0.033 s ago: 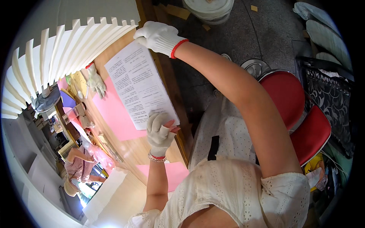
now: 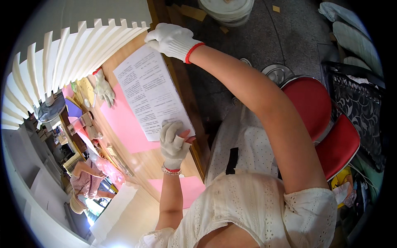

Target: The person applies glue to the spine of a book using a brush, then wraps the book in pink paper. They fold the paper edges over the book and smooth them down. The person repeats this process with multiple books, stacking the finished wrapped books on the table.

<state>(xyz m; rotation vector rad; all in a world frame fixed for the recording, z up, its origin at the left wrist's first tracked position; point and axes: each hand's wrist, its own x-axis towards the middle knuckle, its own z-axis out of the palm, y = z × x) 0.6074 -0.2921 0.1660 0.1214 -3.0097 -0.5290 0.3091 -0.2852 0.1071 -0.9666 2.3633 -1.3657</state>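
Observation:
Printed sheets (image 2: 151,91) lie on the wooden table, partly over a pink sheet (image 2: 120,118). My left hand (image 2: 173,142), in a pale glove with bare fingertips showing, is at the sheets' near end. Its fingers are curled, with thumb and finger pinching at the paper's near corner. My right hand (image 2: 171,38), in a white knit glove with a red cuff, is closed at the far corner of the sheets by the table edge. Its fingertips are turned away, so what they hold is hidden.
Fanned white paper stacks (image 2: 74,62) stand beyond the table's far left. A loose glove (image 2: 103,87) lies beside the pink sheet. Another pink sheet (image 2: 186,188) is near me. Red chair (image 2: 308,107) at right, white bucket (image 2: 227,10) on the floor. Another person (image 2: 86,180) is at left.

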